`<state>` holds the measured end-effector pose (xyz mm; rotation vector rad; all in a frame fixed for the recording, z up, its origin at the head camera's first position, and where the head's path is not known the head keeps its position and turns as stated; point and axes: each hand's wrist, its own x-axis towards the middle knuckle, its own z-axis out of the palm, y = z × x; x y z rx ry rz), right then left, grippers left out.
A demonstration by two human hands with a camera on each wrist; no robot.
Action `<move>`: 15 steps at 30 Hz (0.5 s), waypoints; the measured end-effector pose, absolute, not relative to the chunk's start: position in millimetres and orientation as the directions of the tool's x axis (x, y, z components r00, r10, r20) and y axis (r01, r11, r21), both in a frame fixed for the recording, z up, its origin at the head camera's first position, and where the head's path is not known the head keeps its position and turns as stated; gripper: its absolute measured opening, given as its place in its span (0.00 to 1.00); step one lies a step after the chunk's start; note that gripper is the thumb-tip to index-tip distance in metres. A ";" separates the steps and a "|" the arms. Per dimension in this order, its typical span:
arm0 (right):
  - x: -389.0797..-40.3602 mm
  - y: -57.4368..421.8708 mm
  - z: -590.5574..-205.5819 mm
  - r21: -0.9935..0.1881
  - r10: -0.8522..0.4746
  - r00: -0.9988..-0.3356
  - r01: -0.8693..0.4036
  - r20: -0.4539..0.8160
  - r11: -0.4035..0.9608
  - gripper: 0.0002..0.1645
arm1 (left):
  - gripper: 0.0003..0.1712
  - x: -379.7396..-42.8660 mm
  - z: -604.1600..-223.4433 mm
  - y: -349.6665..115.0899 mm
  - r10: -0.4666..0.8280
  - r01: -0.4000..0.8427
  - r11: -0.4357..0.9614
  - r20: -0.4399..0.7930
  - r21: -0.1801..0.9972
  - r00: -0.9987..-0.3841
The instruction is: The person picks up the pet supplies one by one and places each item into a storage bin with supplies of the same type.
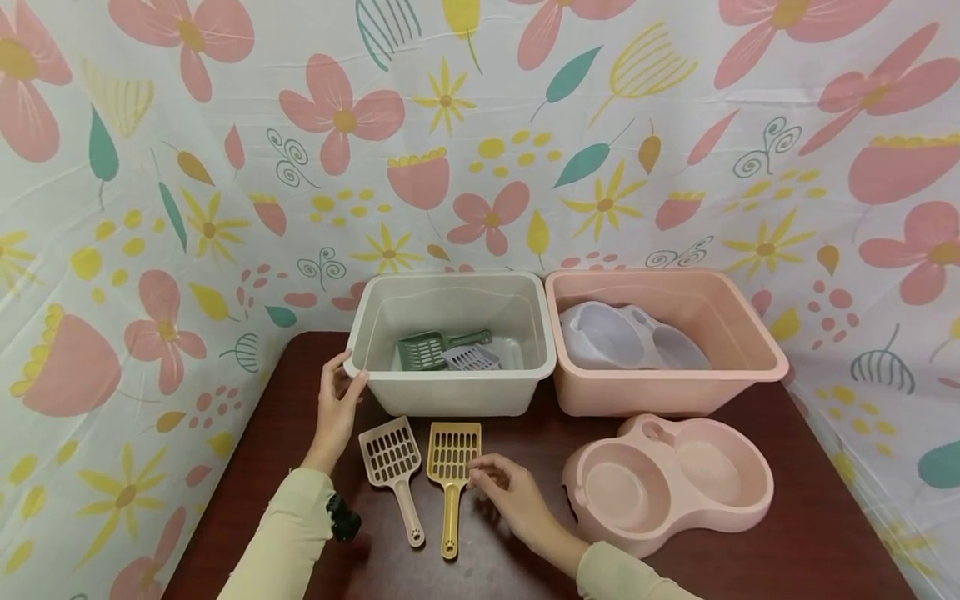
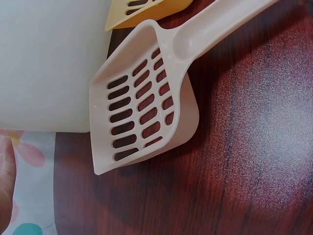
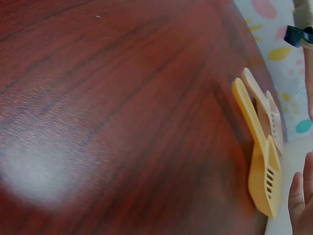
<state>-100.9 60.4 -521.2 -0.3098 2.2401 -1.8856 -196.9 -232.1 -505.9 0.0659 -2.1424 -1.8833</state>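
My left hand point(image 1: 337, 408) is at the left front corner of a pale grey litter box point(image 1: 450, 392), fingertips and thumb right at its rim. Below that box lie a beige litter scoop point(image 1: 392, 454) and a yellow litter scoop point(image 1: 453, 454), side by side with handles toward me. In the left wrist view the beige scoop point(image 2: 134, 103) fills the middle. My right hand point(image 1: 517, 504) is beside the yellow scoop's head, fingers loosely bent and holding nothing. Inside the grey box lie a green scoop point(image 1: 423, 352) and a lilac scoop point(image 1: 471, 358).
To the right stands a pink litter box point(image 1: 660, 392) with a lilac double bowl point(image 1: 607, 333) in it. A pink double bowl point(image 1: 675, 492) sits in front of it, near my right forearm. A flowered cloth point(image 1: 487, 125) hangs behind the dark wooden table point(image 1: 517, 575).
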 end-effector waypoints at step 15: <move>-84.3 54.3 -537.2 -0.981 -0.292 -0.948 0.073 -0.124 0.181 0.16 | 0.28 -196.6 -506.7 -230.4 -0.240 0.163 0.152 0.196 0.975 -0.951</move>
